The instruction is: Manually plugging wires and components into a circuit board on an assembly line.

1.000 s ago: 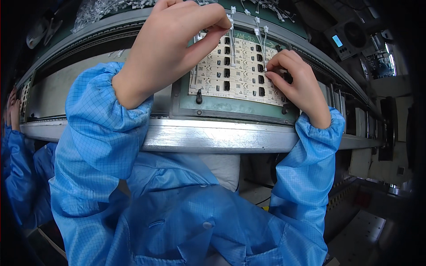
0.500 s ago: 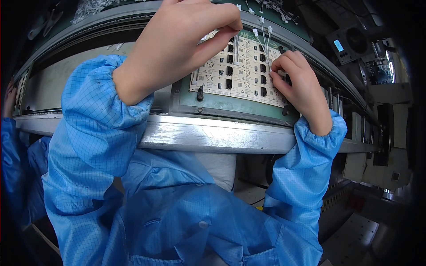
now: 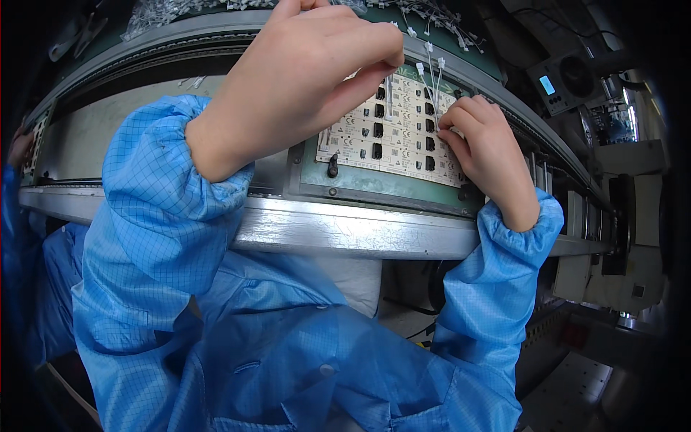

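Note:
A cream circuit board panel (image 3: 403, 155) with rows of black parts lies in a green carrier (image 3: 374, 180). Over its upper left part, my left hand (image 3: 302, 83) has thumb and forefinger pinched together; what is between them is hidden. Just under those fingertips a short white wire (image 3: 389, 101) shows against the panel. At the panel's right side, my right hand (image 3: 489, 147) is closed in a pinch on thin white wire leads (image 3: 436, 90). Their small white plugs stick up past the panel's far edge, and the pinched ends are covered by my fingers.
A metal rail (image 3: 345, 230) runs along the near side. Beyond the far rail lie many loose wire leads (image 3: 453, 29) and a clear plastic bag (image 3: 165, 14). A box with a lit display (image 3: 547, 85) stands at right. Another person's hand (image 3: 20, 147) is at far left.
The whole scene sits slightly lower in the picture. Both hands keep their pinches at nearly the same places over the panel.

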Tool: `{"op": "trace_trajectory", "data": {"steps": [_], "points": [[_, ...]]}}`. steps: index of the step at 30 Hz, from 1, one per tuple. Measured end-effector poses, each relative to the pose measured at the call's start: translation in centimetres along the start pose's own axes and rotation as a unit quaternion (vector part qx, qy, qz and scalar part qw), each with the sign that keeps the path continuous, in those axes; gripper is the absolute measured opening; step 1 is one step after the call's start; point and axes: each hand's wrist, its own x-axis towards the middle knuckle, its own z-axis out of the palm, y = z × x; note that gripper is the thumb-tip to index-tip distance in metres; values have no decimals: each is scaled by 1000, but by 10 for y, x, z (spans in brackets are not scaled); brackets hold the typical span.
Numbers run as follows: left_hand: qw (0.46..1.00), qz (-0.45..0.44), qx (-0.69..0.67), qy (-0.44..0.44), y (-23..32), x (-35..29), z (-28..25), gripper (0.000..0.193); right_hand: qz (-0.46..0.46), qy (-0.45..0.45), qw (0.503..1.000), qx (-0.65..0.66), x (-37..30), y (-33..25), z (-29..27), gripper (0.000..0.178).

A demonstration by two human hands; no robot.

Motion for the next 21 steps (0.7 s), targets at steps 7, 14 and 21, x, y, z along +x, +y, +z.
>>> {"op": "trace_trajectory", "data": {"steps": [7,14,21], "points": [[999,32,25,6,8,14,-6,20,-30,-31,993,-110,6,-9,-6,8],[932,-232,-21,-278,38,38,-36,22,-57,-111,982,-145,25,-8,-11,7],[988,90,120,-21,-1,12,-8,18,-31,-48,998,-39,0,-11,-17,18]]}}
